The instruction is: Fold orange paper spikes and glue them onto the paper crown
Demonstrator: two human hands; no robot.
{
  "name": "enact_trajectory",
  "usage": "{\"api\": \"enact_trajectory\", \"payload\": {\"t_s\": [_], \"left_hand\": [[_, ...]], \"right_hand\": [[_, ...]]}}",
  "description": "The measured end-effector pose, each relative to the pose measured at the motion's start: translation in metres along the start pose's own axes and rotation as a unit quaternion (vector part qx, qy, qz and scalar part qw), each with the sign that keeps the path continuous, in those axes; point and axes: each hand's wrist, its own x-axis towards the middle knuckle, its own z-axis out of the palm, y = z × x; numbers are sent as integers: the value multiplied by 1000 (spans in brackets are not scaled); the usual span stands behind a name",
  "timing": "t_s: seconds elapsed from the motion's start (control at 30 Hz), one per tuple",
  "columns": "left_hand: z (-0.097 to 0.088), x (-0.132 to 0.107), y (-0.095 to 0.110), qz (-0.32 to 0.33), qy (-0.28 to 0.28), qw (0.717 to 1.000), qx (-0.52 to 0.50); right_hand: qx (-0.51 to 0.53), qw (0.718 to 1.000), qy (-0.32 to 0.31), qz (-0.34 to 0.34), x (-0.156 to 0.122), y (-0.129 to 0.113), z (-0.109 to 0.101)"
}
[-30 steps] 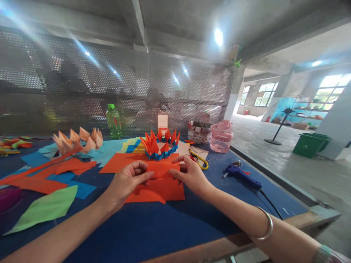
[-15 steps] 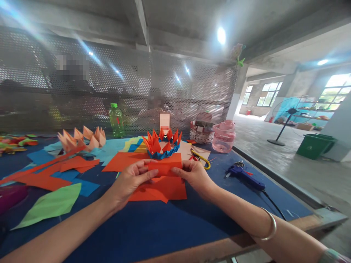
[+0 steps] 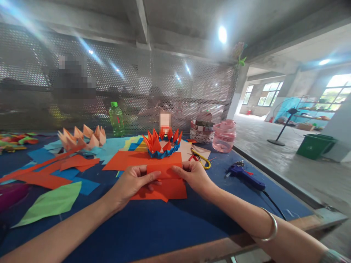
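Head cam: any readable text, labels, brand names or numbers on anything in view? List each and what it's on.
No text is legible in this view.
Green plastic bottle: any label marks are too small and blurred to read.
Woven paper basket: printed strips, too small to read.
Blue hot glue gun: no readable marking.

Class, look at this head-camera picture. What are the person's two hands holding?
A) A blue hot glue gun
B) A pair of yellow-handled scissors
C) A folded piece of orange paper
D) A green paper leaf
C. The left hand and the right hand hold the folded orange paper between them, one at each end.
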Motion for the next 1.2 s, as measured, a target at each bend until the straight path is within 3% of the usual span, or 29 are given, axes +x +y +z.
{"api": "enact_trajectory", "payload": {"t_s": [0.77, 1.2], "left_hand": [[0, -1, 4, 16, 25, 999, -45], [2, -4, 8, -2, 25, 999, -42]], "right_hand": [[-38, 998, -26, -32, -4, -3, 1], [-22, 999, -26, 2, -2, -1, 0]]}}
